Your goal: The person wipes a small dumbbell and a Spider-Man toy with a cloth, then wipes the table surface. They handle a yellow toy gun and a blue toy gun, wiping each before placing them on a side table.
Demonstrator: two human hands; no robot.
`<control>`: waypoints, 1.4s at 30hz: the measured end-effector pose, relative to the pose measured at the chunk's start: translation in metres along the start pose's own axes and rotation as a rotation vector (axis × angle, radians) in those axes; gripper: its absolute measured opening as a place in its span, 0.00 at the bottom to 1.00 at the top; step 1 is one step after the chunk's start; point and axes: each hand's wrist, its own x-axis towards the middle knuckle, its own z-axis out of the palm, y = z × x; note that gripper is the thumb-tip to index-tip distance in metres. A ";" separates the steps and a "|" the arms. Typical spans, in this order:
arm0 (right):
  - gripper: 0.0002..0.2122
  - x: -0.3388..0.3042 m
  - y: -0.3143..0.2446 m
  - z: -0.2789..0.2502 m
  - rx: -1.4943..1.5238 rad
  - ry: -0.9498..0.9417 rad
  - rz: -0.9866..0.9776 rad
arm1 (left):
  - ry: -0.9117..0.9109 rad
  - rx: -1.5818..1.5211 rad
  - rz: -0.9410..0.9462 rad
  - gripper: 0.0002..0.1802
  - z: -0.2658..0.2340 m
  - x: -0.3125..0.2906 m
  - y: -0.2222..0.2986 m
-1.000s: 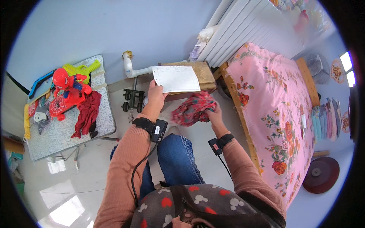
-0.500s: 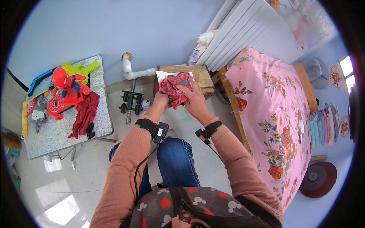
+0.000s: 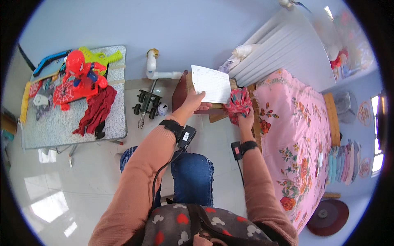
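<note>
My right hand (image 3: 246, 120) is closed round a bunched red patterned cloth (image 3: 239, 104), which bulges out above my fingers beside the bed's edge. A white sheet of paper (image 3: 211, 84) with ruled lines and writing is at the wooden cabinet (image 3: 181, 96), covering much of its top. My left hand (image 3: 192, 103) is at the sheet's lower left corner, the thumb lying over the paper and the fingers below its near edge. Whether the sheet rests flat on the cabinet or is lifted a little, I cannot tell.
At left, a speckled table (image 3: 49, 131) carries a red and blue toy figure (image 3: 77, 67), a yellow-green toy gun (image 3: 98, 57) and dark red cloth (image 3: 98, 108). A wheeled metal stand (image 3: 147, 104) and a can (image 3: 163, 109) are on the floor. A pink floral bed (image 3: 295, 135) is at right.
The bunched cloth was in both hands over the cabinet; now only my right hand has it, farther right. My left hand has gone to the paper, which is now uncovered.
</note>
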 end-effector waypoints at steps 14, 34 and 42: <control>0.27 -0.104 0.077 -0.020 0.656 0.287 0.456 | 0.157 0.140 -0.024 0.18 -0.020 0.014 -0.007; 0.26 -0.260 0.141 0.051 0.472 -0.101 0.715 | 0.669 0.718 -0.418 0.05 -0.298 -0.110 -0.214; 0.27 -0.303 0.162 0.071 0.372 -0.217 0.694 | 0.320 1.306 -0.251 0.13 -0.253 -0.093 -0.238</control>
